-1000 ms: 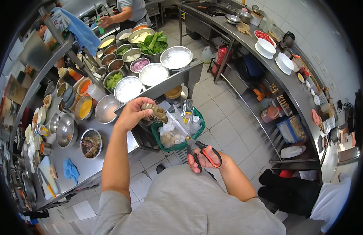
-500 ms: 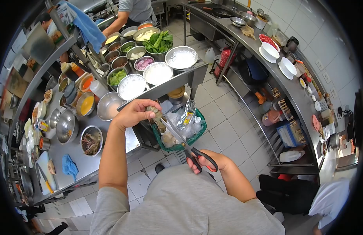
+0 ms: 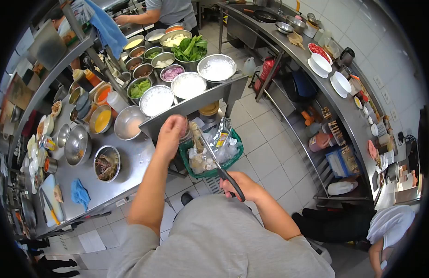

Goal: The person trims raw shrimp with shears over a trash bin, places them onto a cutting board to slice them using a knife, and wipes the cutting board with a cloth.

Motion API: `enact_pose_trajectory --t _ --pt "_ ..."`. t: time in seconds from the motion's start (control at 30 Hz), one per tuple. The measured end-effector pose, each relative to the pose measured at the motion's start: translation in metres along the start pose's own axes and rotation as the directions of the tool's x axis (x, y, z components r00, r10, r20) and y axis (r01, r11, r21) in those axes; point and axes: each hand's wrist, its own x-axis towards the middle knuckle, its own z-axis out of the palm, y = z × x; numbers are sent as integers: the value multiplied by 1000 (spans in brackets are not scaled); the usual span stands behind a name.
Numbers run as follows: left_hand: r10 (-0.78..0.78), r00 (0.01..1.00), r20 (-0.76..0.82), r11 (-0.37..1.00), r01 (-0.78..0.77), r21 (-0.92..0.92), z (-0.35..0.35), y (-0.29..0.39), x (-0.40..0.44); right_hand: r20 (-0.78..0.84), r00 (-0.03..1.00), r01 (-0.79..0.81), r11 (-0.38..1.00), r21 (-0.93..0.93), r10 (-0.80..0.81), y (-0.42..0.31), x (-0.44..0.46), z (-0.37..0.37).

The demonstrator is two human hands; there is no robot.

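My left hand is closed on a shrimp, held above the green basket. My right hand grips the black-handled scissors, whose blades point up and away from me and reach the shrimp. The blades look nearly together. Below both hands stands the green basket, lined with plastic and holding scraps and a silvery packet. On the counter to the left, a metal bowl holds dark shrimp or shrimp heads.
Several metal bowls, some with white powder, crowd the left counter. A blue cloth and a cutting board lie nearer. One person works beyond the bowls; another is at lower right. White bowls stand on the right counter.
My left hand has turned more upright, and the shrimp now hangs beside it along the blades. The scissors went from wide open to nearly closed. The person at lower right has shifted.
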Motion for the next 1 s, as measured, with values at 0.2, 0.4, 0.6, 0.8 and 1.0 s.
enact_pose_trajectory --t 0.2,0.4,0.6,0.8,1.0 --pt "-458 881 -114 857 405 -318 39 -40 -31 -109 990 -89 996 -4 88 14 8 4" --pt "-650 750 -124 676 496 -545 41 -24 5 -142 980 -158 976 -150 137 6 9 13" --pt "-587 779 -220 727 387 -567 38 -26 10 -112 992 -84 937 -339 49 30 14 12" --pt "-617 749 -244 680 350 -645 36 -14 19 -119 991 24 961 -276 -59 46 9 13" --pt "-581 778 -240 702 330 -631 55 -12 7 -193 981 -32 985 -170 -2 45 14 19"
